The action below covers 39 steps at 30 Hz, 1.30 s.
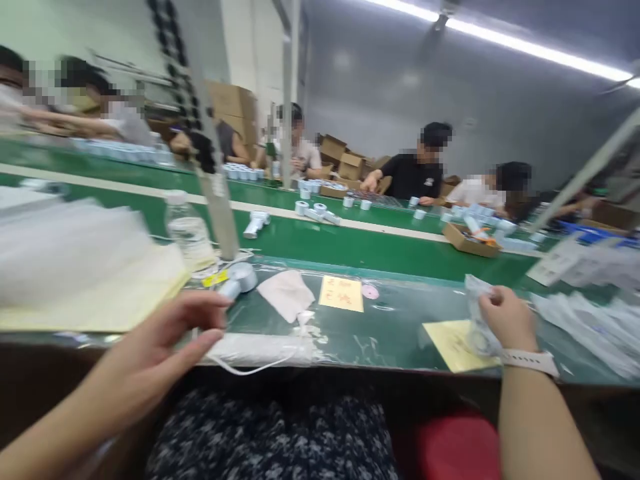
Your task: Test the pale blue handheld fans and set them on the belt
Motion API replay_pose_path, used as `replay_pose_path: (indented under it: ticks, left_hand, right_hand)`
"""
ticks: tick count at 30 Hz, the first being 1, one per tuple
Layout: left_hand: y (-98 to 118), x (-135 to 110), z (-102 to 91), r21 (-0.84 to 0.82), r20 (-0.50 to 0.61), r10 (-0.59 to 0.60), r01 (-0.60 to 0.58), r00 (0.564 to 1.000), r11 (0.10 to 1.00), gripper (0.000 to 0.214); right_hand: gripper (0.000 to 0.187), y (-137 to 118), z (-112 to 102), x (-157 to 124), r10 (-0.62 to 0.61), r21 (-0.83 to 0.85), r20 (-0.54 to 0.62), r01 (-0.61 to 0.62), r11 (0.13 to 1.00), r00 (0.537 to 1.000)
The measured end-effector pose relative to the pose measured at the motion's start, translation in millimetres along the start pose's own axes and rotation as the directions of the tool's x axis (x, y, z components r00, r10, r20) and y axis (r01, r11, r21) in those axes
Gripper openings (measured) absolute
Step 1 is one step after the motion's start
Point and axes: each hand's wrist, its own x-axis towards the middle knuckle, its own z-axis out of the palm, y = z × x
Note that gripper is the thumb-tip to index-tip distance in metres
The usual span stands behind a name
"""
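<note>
My right hand (pixel 507 317), with a pale band on its wrist, pinches the top of a clear plastic bag (pixel 477 303) over the table's right part. Something pale and rounded seems to be in the bag's lower end, though blur hides its kind. Under the bag is a yellow paper sheet (pixel 445 343). My left hand (pixel 175 340) hovers at the front left, thumb and fingers apart, holding nothing. Just beyond its fingertips lies a pale blue device with a round head and a handle (pixel 243 277). A stack of whitish sheets or bags (pixel 85 260) spreads beside that hand.
A clear bottle (pixel 185 230) stands by a slanted post (pixel 220 213). A cloth (pixel 287 293) and a yellow note (pixel 341 293) lie mid-table. More plastic bags (pixel 585 330) are at right. Across a green conveyor belt (pixel 390 250) sit several co-workers, with pale blue parts and a cardboard tray (pixel 470 243).
</note>
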Motion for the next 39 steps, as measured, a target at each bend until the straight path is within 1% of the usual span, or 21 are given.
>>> replay_pose_path:
  ticks: [2,3,4,6,7,9,10,11,12,14,16,19,21,24,27,29,31,32,35,37,39]
  left_hand:
    - [16,-2,-0.5,-0.063,0.046,0.002,0.001,0.999,0.998,0.023]
    - [23,-3,-1.4,-0.075,0.094,-0.005,0.012,0.996,0.997,0.021]
    - [29,-2,-2.6,-0.077,0.171,-0.022,0.036,0.985,0.996,0.02]
    - [38,-1,-5.1,-0.085,0.257,-0.025,0.049,0.966,0.995,0.018]
    - [40,-1,-6.1,-0.085,0.3,-0.031,0.059,0.954,0.995,0.017]
    - [43,0,-6.8,-0.071,0.372,-0.043,0.075,0.927,0.995,0.015]
    - [44,0,-6.4,-0.058,0.407,-0.047,0.078,0.912,0.995,0.014]
    - [44,0,-5.7,-0.041,0.439,-0.05,0.076,0.897,0.996,0.014]
    - [44,1,-4.8,-0.023,0.47,-0.052,0.071,0.881,0.997,0.013]
    - [44,2,-2.9,0.012,0.521,-0.059,0.062,0.851,0.998,0.013]
    - [41,4,-1.7,0.054,0.555,-0.083,0.064,0.828,0.997,0.015]
    - [33,6,-1.4,0.109,0.571,-0.136,0.09,0.81,0.99,0.017]
    - [25,8,-1.1,0.127,0.572,-0.168,0.115,0.803,0.985,0.019]
    - [9,12,1.5,0.129,0.557,-0.184,0.134,0.81,0.982,0.021]
    - [-5,23,9.9,0.102,0.54,-0.145,0.107,0.829,0.989,0.022]
    - [-13,36,20.4,0.098,0.546,-0.1,0.055,0.832,0.994,0.021]
    - [-19,57,35.1,0.155,0.555,-0.065,-0.026,0.829,0.988,0.021]
    - [-23,69,43.7,0.225,0.556,-0.061,-0.08,0.829,0.971,0.021]
    - [-36,116,71.1,0.483,0.539,-0.096,-0.213,0.837,0.849,0.026]
    - [-48,153,87.4,0.587,0.507,-0.144,-0.218,0.85,0.78,0.03]
    - [-64,191,99.9,0.65,0.451,-0.212,-0.157,0.867,0.743,0.035]
  right_hand:
    - [0.024,0,16,-1,-0.008,0.011,0.066,0.008,1.0,0.998]
    - [0.026,0,26,-3,0.004,-0.036,0.07,-0.001,0.999,0.998]
    - [0.026,0,37,-7,0.007,-0.034,0.096,-0.004,0.999,0.995]
    - [0.023,-6,62,-21,-0.062,-0.027,0.203,0.069,0.997,0.977]
    - [0.021,-13,76,-32,-0.116,-0.002,0.282,0.122,0.993,0.952]
    - [0.024,-32,101,-61,-0.243,0.077,0.447,0.233,0.969,0.861]
    - [0.028,-44,111,-78,-0.288,0.135,0.526,0.256,0.957,0.8]
    - [0.032,-57,120,-94,-0.362,0.201,0.582,0.303,0.932,0.728]
    - [0.034,-71,128,-108,-0.445,0.261,0.613,0.365,0.894,0.652]
    - [0.03,-97,140,-132,-0.566,0.325,0.626,0.48,0.815,0.536]
    - [0.026,-118,147,-148,-0.59,0.331,0.631,0.513,0.792,0.503]
    - [0.021,-141,156,-164,-0.599,0.325,0.657,0.544,0.773,0.458]
    - [0.021,-152,161,-174,-0.593,0.289,0.666,0.576,0.764,0.453]
    - [0.014,-161,167,-186,-0.58,0.209,0.654,0.622,0.755,0.485]
    - [0.01,-163,170,-189,-0.579,0.176,0.643,0.639,0.749,0.501]
    - [0.011,-162,171,-189,-0.573,0.172,0.636,0.628,0.759,0.517]
    - [0.01,-161,171,-187,-0.558,0.174,0.63,0.602,0.779,0.54]
    - [0.01,-161,172,-187,-0.548,0.176,0.628,0.585,0.792,0.553]
    - [0.011,-163,173,-186,-0.523,0.187,0.625,0.539,0.821,0.58]
    - [0.01,-166,174,-185,-0.518,0.197,0.625,0.524,0.829,0.584]
    - [0.007,-170,173,-184,-0.519,0.204,0.628,0.521,0.829,0.58]
